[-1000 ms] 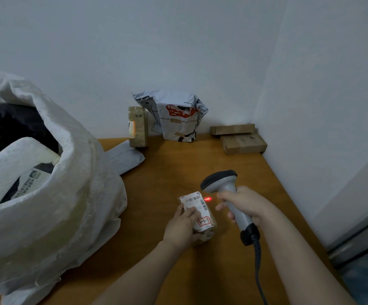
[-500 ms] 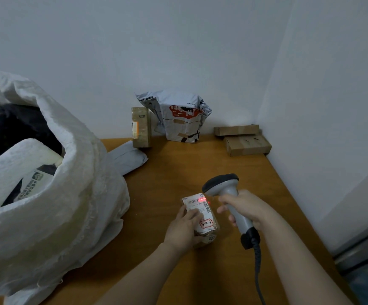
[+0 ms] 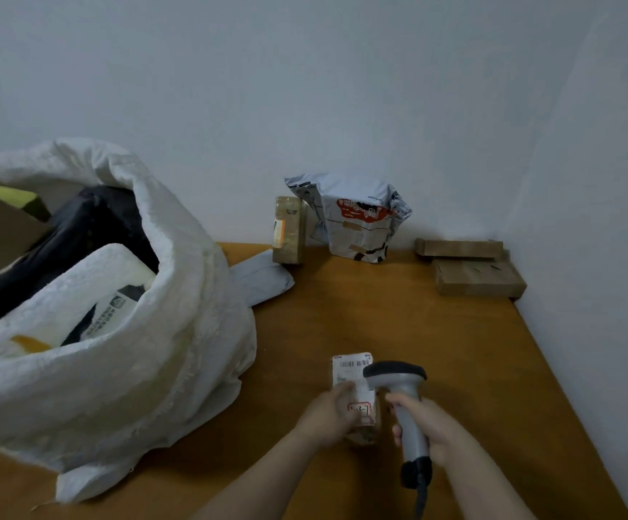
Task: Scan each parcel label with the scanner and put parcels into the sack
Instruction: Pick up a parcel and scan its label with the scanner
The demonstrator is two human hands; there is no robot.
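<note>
A small brown parcel (image 3: 353, 373) with a white barcode label lies near the table's front, and my left hand (image 3: 329, 416) holds its near end with fingers curled over the label. My right hand (image 3: 426, 424) grips the grey handheld scanner (image 3: 398, 384) by its handle; the scanner's dark head sits just right of the label and covers its edge. No red light shows on the label. A big white woven sack (image 3: 177, 332) stands open at the left, with several parcels inside.
Against the back wall stand a taped brown box (image 3: 288, 230) and a crumpled grey mailer bag (image 3: 357, 219). A flat grey mailer (image 3: 259, 277) lies beside the sack. Two cardboard boxes (image 3: 473, 268) are stacked in the right corner. The wooden table (image 3: 398, 317) meets walls behind and right.
The scanner has moved left and closer to the parcel, now overlapping the label's right edge. The red scan light seen on the label earlier is gone. The view has shifted down and left.
</note>
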